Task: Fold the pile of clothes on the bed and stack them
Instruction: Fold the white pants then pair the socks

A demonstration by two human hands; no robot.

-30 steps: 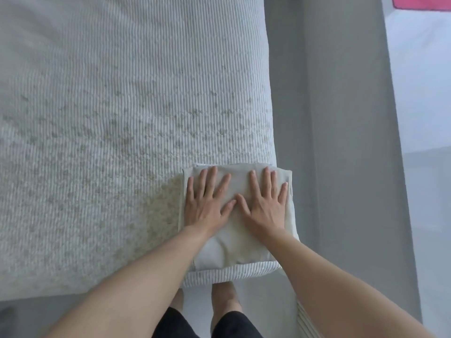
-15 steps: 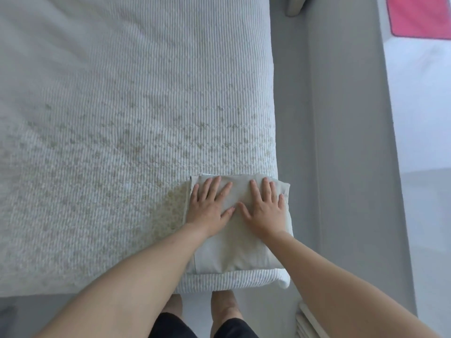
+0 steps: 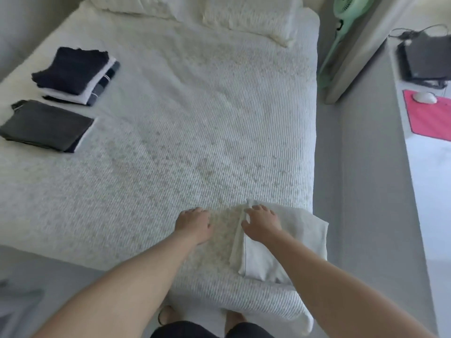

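Folded off-white garment [image 3: 288,242] lies at the lower right of the frame, on the near right corner of the bed [image 3: 170,147], close to the mattress edge. Right hand [image 3: 262,222] rests on the garment's upper left corner, fingers spread slightly and bent down onto the cloth near its left edge; whether they pinch the fabric cannot be told. Left hand [image 3: 194,222] sits just left of the garment, apart from it, on the ribbed white bedspread, fingers loosely curled downward and holding nothing. Both forearms run in from the bottom of the frame.

Upper left of the frame: two stacks of folded clothes on the bed, well apart from the hands. Farther stack [image 3: 75,74] has a dark navy piece on top, white and striped dark pieces under it. Nearer stack [image 3: 46,125] has a dark grey piece on top, with a white edge showing below. The two stacks sit just beside each other.

White pillows [image 3: 246,15] lie along the top edge. Mint green fan [image 3: 341,32] stands at the upper right beside the bed. Far right: white desk [image 3: 429,167] with a pink mat [image 3: 429,115], white mouse [image 3: 424,97] and dark laptop [image 3: 427,59]. Bare feet show at the bottom centre, partly under the bedspread edge.
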